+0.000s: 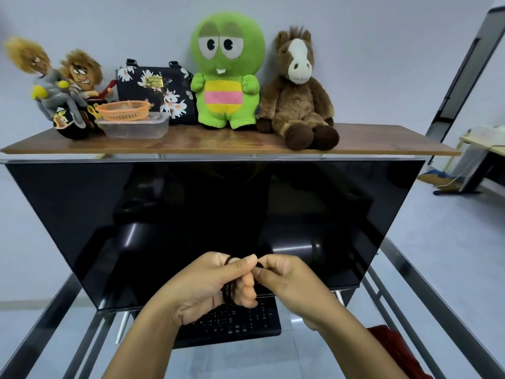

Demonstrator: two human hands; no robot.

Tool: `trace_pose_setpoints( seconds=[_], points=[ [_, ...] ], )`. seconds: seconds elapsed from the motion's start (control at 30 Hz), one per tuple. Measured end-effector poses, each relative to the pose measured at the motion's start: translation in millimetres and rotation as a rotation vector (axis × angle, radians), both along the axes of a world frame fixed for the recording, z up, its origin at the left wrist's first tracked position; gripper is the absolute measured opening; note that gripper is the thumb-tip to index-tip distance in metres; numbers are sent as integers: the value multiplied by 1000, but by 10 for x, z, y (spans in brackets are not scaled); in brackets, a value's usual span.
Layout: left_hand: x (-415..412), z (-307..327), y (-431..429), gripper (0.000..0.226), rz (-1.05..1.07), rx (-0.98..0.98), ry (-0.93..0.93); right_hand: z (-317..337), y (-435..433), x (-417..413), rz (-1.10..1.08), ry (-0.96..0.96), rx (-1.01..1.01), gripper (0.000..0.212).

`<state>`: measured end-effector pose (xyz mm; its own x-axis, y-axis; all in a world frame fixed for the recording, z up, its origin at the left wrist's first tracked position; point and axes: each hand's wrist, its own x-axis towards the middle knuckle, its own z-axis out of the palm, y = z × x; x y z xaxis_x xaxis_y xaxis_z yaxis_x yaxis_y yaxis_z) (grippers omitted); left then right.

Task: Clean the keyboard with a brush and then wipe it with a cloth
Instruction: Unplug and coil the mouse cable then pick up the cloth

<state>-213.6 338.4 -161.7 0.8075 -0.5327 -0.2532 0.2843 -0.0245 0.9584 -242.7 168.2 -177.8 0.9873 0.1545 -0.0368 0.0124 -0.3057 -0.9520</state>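
A red cloth (393,348) lies at the near right of the glass worktop (426,291). Above the black keyboard (240,321), the left hand (207,285) curls its fingers inside a black band (228,294), which the right hand (289,283) pinches between its fingers. A dark monitor (191,214) stands behind.

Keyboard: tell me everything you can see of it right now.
The keyboard is black, flat and low, seemingly plastic, with rows of keys bearing small white legends. It lies level on the glass table before the dark monitor. Its right end and front edge show; the left hand and right hand, pinching a black band above it, hide the rest. Nothing visibly touches it.
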Motion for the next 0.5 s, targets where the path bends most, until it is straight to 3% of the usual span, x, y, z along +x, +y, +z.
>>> trace_pose_setpoints(
  seconds=[0.1,0.23,0.3,0.4,0.5],
  points=[
    [-41,-101,-150,37,264,142,-210,-76,11,32,-63,-19,-48,23],
    [-80,-316,-266,46,522,353,-517,-72,-68,44,-81,88,194,30],
    [-83,-427,-289,38,490,358,-562,-82,-104,31,-81,142,232,29],
    [-66,-494,-311,8,323,329,-676,-98,-177,0,-10,136,147,25],
    [-2,-521,-294,16,213,491,-790,-86,-276,-38,40,141,-3,20]
  ],
)
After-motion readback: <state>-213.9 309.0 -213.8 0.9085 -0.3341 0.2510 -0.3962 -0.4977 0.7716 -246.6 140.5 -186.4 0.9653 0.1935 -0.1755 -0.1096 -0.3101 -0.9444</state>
